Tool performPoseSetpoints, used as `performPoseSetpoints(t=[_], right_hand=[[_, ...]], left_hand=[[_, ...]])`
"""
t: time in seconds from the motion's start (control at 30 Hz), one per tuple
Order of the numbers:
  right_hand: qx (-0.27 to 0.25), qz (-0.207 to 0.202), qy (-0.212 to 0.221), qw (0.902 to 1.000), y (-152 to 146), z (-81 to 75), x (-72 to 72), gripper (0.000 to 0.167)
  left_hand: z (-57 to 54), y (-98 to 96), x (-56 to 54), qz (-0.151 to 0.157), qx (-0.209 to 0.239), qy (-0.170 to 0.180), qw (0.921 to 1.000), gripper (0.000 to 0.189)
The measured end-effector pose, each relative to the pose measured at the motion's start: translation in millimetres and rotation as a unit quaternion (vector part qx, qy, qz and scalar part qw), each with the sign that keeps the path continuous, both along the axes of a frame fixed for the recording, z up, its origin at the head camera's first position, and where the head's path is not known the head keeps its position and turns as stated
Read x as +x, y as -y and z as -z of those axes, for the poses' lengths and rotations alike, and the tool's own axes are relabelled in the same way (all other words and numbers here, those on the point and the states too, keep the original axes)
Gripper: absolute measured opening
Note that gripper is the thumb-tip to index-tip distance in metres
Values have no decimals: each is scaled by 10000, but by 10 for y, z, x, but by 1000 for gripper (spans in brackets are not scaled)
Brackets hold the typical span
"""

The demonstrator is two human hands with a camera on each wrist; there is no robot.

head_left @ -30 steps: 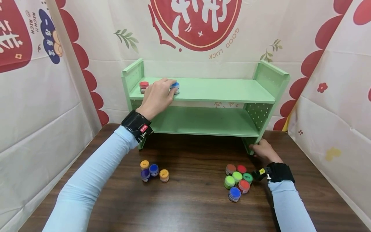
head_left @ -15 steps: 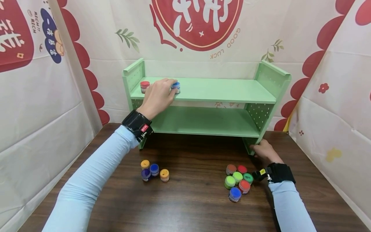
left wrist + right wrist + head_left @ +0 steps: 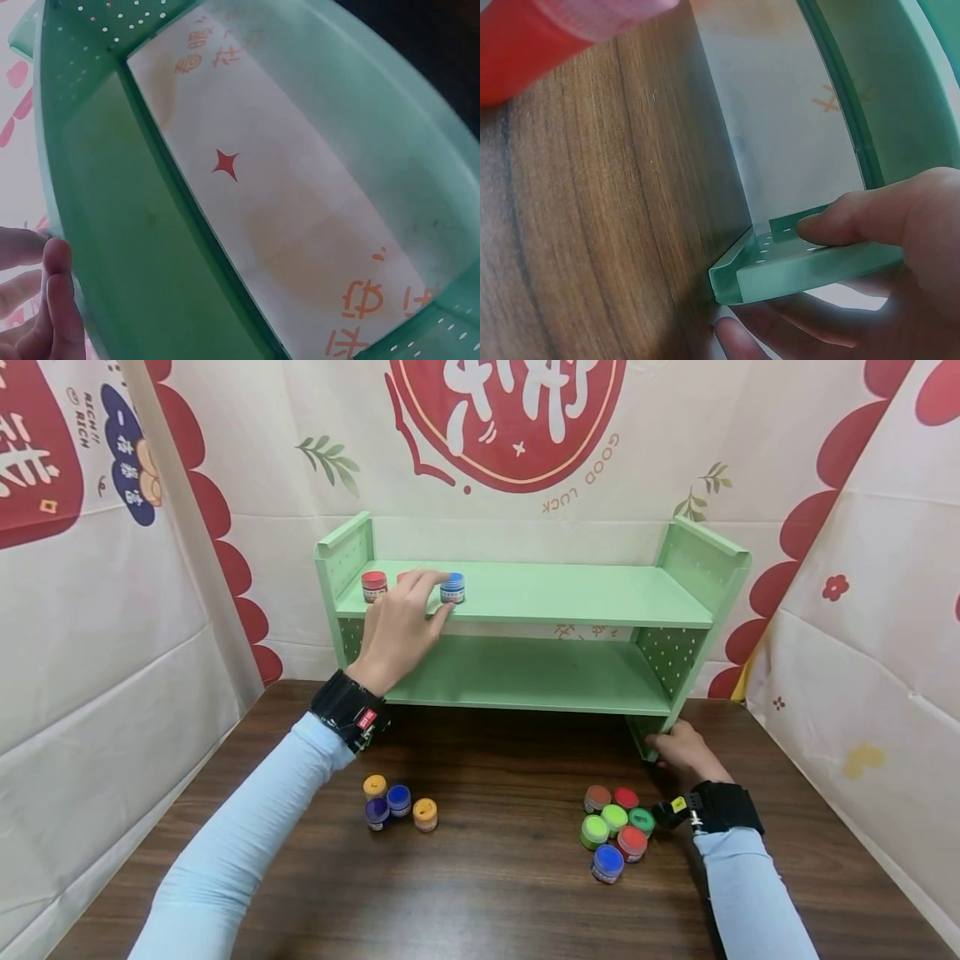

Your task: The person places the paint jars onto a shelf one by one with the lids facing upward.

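Note:
In the head view my left hand (image 3: pixel 399 628) is at the top board of the green shelf (image 3: pixel 570 593), thumb and forefinger spread apart beside a blue-lidded paint jar (image 3: pixel 452 588). The jar stands upright on the board. A red-lidded jar (image 3: pixel 374 586) stands further left, and another reddish jar (image 3: pixel 402 577) is mostly hidden behind the hand. My right hand (image 3: pixel 686 752) grips the foot of the shelf's right side panel. In the right wrist view the thumb lies on the perforated inner face of that panel (image 3: pixel 780 244), with fingers curled round behind it.
On the brown table (image 3: pixel 495 893), yellow-lidded (image 3: pixel 425 814) and blue-lidded jars (image 3: pixel 399 799) sit at the left. At the right is a cluster of several jars, with green (image 3: pixel 595 832), red (image 3: pixel 632 842) and blue lids (image 3: pixel 607 862). A printed cloth (image 3: pixel 247 460) hangs behind.
My left hand has let go of the blue-lidded jar and drawn back slightly left and down, uncovering part of another reddish jar. The right hand has stayed on the shelf.

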State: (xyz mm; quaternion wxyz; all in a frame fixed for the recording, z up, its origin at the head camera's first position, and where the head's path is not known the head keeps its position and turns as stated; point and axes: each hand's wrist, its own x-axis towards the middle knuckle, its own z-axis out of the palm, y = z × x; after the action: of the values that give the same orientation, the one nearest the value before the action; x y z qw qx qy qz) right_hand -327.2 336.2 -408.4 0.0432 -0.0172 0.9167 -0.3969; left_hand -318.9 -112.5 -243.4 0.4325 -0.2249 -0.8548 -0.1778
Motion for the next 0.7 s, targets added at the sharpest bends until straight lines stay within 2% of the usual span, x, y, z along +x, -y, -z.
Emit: performPoseSetpoints(t=[0.2, 0.3, 0.47, 0.7], right_hand=[[57, 52, 36, 10000, 8, -5, -1, 37], [120, 75, 18, 9999, 5, -9, -2, 35], [220, 61, -56, 9997, 5, -7, -7, 33], [206, 73, -57, 9997, 12, -5, -4, 34]], left_hand=[[205, 12, 192, 218, 237, -597, 9977, 37], [321, 0, 306, 390, 495, -729, 9953, 34], [544, 16, 453, 541, 768, -513, 9942, 32], [855, 69, 516, 549, 707, -159, 9959, 29]])
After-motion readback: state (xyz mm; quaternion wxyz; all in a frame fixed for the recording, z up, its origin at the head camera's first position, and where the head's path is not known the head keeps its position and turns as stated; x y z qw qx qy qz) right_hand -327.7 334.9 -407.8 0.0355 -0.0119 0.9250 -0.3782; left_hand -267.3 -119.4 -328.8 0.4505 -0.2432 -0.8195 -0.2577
